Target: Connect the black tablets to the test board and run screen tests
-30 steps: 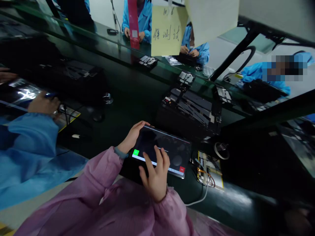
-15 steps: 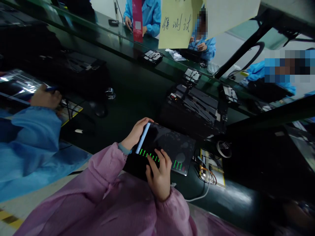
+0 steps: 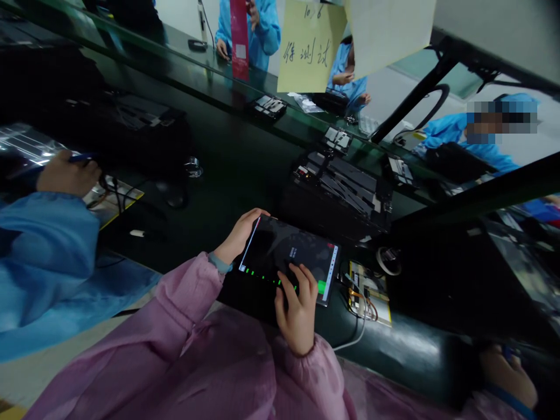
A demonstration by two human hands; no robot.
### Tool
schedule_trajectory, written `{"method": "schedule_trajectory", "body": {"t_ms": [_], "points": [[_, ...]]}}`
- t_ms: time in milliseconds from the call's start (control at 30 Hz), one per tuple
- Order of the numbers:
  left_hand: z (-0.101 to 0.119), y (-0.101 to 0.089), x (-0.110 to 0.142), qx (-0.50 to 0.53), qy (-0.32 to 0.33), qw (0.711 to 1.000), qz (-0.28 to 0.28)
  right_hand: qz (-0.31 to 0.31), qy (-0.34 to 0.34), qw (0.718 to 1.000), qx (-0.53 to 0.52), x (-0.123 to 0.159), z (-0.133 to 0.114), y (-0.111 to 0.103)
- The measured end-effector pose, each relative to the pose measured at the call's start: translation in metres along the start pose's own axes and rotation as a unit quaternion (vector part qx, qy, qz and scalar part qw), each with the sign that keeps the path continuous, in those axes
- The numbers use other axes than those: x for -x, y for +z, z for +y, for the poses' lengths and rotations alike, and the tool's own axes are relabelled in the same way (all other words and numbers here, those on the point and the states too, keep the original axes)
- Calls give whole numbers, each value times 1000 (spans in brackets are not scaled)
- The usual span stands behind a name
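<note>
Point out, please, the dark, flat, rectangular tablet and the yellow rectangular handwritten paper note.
Dark, flat, rectangular tablet [image 3: 285,247]: head view, middle of its screen.
Yellow rectangular handwritten paper note [image 3: 310,45]: head view, middle of its front.

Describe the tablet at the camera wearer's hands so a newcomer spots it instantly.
On the dark green table, find the large black box with flat parts at its top. On its near side lies the tablet, left hand at one edge, right hand over the screen. Unlike the box, it shows a lit screen with a bright green patch.

Dark green bench [image 3: 236,169], pale wall [image 3: 181,20]
</note>
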State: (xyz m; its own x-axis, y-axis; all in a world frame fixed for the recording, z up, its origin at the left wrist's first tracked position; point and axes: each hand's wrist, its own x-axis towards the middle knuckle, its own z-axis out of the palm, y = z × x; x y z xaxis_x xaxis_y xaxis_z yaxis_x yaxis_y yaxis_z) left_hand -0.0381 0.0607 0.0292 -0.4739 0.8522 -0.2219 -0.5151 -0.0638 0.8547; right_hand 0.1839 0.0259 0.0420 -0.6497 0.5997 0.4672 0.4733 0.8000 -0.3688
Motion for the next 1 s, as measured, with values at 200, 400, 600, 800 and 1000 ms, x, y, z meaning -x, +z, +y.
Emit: {"method": "schedule_trajectory", "body": {"t_ms": [200, 400, 600, 800, 1000], "points": [[2, 2, 1, 6, 3, 1000, 9, -19, 3, 1000, -18, -1, -4, 6], [-1, 0, 2, -7, -9, 1000, 17, 93, 61, 992, 56, 15, 35, -19], [-4, -2, 1, -29, -27, 999, 28, 85, 101, 980, 148, 63, 49, -35], [-2, 0, 3, -33, -19, 999, 28, 124, 95, 984, 86, 54, 35, -33], [-3, 0, 1, -17, -8, 1000, 14, 23, 23, 999, -6, 20, -1, -7]]}}
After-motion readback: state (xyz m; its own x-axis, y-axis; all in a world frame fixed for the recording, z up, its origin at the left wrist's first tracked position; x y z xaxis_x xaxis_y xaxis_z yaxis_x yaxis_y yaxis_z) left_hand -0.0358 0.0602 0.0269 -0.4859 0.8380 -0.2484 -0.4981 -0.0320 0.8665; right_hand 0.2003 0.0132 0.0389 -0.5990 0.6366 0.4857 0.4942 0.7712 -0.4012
